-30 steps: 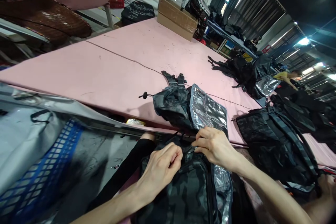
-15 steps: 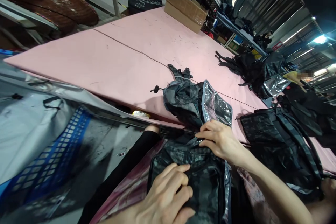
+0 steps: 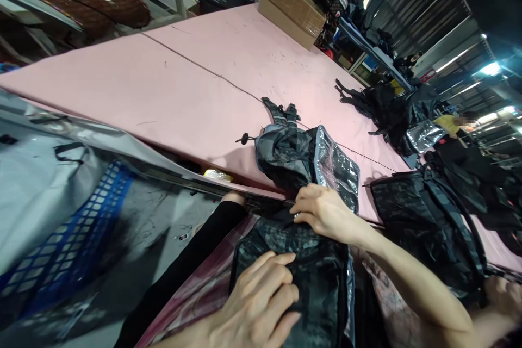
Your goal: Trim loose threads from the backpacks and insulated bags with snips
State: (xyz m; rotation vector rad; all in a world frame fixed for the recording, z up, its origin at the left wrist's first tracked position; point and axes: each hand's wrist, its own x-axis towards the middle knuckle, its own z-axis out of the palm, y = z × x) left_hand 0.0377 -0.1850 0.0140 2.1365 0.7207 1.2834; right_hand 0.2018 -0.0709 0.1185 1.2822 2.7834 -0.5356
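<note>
A dark camouflage bag (image 3: 314,293) with a silvery lining at its right side rests on my lap against the table edge. My left hand (image 3: 261,299) lies on its front panel, fingers spread and slightly bent on the fabric. At the bag's top edge, my right hand (image 3: 322,212) is closed in a pinch on the bag; a small shiny bit shows at the fingertips, too small to name. Just beyond, a second camouflage bag (image 3: 283,152) lies on the table, its silver-lined flap (image 3: 336,166) folded open beside my right hand.
The pink table (image 3: 196,109) stretches ahead, with a cardboard box (image 3: 291,8) at its far end. Black backpacks (image 3: 424,223) lie to the right, near another person's hand (image 3: 503,296). A blue plastic crate (image 3: 69,250) stands at lower left.
My right hand has moved left along the bag's top edge, and the fabric there lies flatter. My left hand stays about where it was. The view has shifted slightly.
</note>
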